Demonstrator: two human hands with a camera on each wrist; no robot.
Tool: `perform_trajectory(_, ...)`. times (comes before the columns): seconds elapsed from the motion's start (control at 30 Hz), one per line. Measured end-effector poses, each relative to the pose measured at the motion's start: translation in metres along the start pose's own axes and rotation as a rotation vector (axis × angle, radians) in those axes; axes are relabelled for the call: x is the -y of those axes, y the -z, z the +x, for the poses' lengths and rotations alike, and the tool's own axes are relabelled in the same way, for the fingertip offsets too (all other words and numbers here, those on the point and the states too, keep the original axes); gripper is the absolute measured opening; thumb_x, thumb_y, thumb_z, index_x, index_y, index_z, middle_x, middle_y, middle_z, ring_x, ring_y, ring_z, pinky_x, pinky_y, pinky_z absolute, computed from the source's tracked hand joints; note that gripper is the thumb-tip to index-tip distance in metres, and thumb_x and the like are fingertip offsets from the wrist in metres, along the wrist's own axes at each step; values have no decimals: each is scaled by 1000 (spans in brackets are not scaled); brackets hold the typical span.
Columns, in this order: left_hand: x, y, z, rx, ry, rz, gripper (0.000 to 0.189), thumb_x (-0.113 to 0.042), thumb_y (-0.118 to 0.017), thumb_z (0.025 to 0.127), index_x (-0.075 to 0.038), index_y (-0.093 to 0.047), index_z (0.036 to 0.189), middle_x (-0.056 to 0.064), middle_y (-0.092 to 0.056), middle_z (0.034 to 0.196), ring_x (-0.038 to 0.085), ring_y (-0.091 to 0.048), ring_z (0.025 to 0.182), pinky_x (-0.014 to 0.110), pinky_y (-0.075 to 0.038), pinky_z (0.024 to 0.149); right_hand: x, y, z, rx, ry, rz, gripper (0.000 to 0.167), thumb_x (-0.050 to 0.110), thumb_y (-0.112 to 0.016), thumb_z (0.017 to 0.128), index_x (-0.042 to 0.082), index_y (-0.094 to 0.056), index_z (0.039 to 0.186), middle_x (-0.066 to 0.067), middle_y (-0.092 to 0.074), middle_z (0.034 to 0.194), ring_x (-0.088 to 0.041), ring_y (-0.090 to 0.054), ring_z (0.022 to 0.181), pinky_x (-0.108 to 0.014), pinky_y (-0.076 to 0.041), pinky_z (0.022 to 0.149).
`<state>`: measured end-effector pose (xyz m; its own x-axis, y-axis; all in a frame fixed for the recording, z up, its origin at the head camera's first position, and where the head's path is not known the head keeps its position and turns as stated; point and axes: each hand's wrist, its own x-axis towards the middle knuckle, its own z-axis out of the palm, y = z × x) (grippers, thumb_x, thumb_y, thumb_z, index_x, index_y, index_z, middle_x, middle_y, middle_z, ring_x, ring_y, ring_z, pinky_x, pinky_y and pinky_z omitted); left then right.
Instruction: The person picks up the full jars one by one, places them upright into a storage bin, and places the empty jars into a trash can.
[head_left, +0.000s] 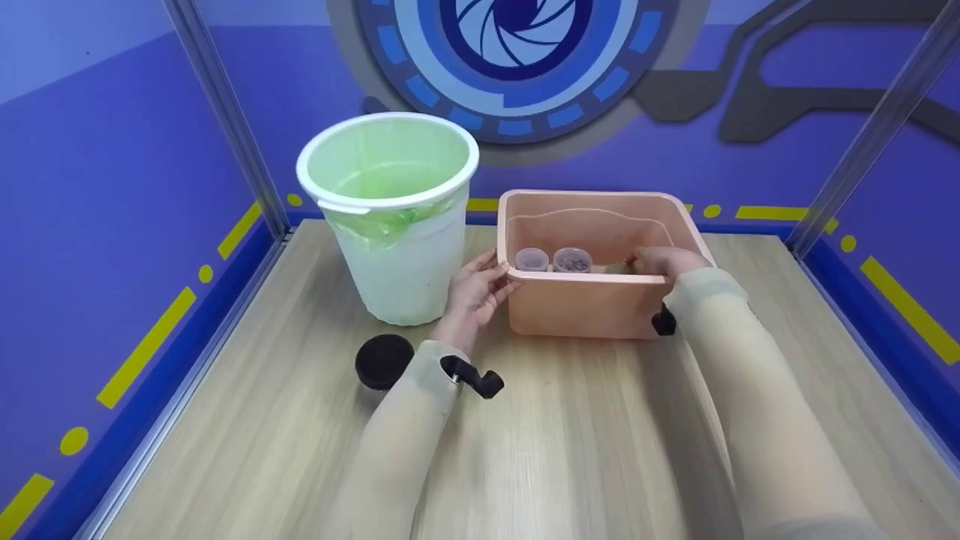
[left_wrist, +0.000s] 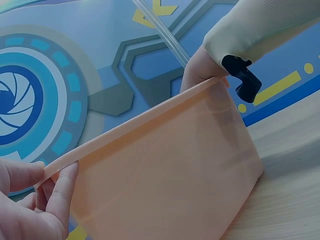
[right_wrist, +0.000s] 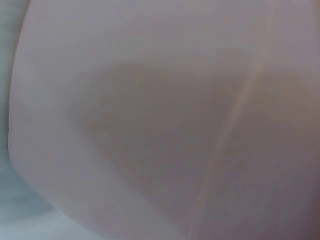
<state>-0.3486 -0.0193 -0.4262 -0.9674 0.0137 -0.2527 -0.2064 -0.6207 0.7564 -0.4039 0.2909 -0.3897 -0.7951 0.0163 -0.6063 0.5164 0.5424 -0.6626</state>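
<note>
Cream fabric sleeves (head_left: 772,420) lead to a peach rectangular plastic bin (head_left: 585,309) far and right on the wood-grain table (head_left: 555,450) — likely light, slightly flexible, best held by its rim (head_left: 585,278), where the left hand (head_left: 474,292) pinches near-left — the right hand's (head_left: 667,260) grasp inside unclear.

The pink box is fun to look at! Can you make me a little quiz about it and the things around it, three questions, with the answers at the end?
1. True or false: the left hand holds the pink box by its rim.

2. Where does the right hand reach?
A) into the white bin
B) inside the pink box
C) flat onto the table

3. What colour is the round lid beside the left sleeve in the head view?

Key: 1. True. 2. B. 3. Black.
</note>
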Motion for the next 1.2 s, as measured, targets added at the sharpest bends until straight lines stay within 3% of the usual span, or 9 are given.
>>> perform_trajectory(0.1, 0, 0, 0, 1, 4, -1, 50, 9, -57, 98, -3, -54, 147, 22, -59, 143, 37, -60, 129, 28, -66, 77, 2, -8, -14, -117, -132, 238, 62, 33, -49, 103, 20, -32, 160, -12, -14, 171, -30, -27, 152, -54, -35, 126)
perform_trajectory(0.3, 0, 0, 0, -9, 9, -6, 52, 10, -57, 98, -3, -53, 148, 21, -59, 143, 30, -65, 117, 28, -66, 77, 2, -16, -27, -186, -127, 294, 66, 35, -53, 100, 19, -32, 161, -10, -16, 172, -29, -27, 153, -51, -31, 128)
perform_trajectory(0.4, 0, -1, -1, -12, 13, -9, 52, 10, -57, 98, -4, -52, 148, 21, -59, 143, 24, -67, 102, 28, -66, 76, -3, -8, -18, -98, -36, 116, 63, 18, -45, 98, 15, -33, 160, -13, -17, 171, -30, -25, 151, -49, -31, 129)
perform_trajectory(0.57, -1, -1, -1, -19, 17, -8, 52, 10, -56, 99, -4, -53, 148, 21, -60, 144, 20, -68, 94, 31, -66, 82, -2, 9, 0, -19, 258, -475, 59, -2, -44, 89, -1, -47, 148, -25, -40, 158, -33, -40, 131, -33, -51, 101)
perform_trajectory(0.67, -6, -1, -5, -7, 32, -20, 52, 10, -54, 100, -3, -51, 150, 20, -57, 148, 25, -67, 107, 37, -62, 98, 9, 12, -1, -70, 392, -627, 59, -5, -54, 84, -6, -53, 143, -28, -50, 151, -34, -52, 116, -28, -51, 78)
perform_trajectory(0.8, -22, 11, -22, 54, 36, 45, 53, 7, -50, 102, 1, -41, 154, 23, -54, 143, 28, -59, 117, 45, -48, 118, 26, 8, -8, -215, 545, -650, 55, -1, -64, 85, -12, -55, 138, -34, -58, 139, -44, -61, 111, -47, -58, 90)
perform_trajectory(0.9, -38, 31, -45, 102, -96, 208, 51, 1, -51, 104, 3, -39, 153, 22, -58, 131, 23, -60, 110, 45, -49, 117, 36, 1, -16, -352, 590, -548, 47, 12, -66, 93, -8, -59, 135, -31, -62, 134, -45, -62, 119, -56, -55, 103)
perform_trajectory(1.1, -68, 107, -86, 18, -644, 493, 46, -5, -60, 101, 0, -50, 145, 23, -65, 130, 18, -63, 116, 26, -53, 105, 67, -27, -34, -337, 633, -16, 49, 28, -60, 104, 4, -51, 146, -22, -57, 146, -32, -68, 120, -45, -56, 106)
perform_trajectory(1.2, -74, 154, -94, -24, -678, 509, 54, -7, -62, 101, -7, -44, 152, 17, -60, 137, 19, -55, 129, 21, -48, 108, 89, -45, -45, -211, 640, 274, 53, 30, -59, 105, 5, -46, 150, -21, -56, 149, -23, -75, 107, -40, -58, 106)
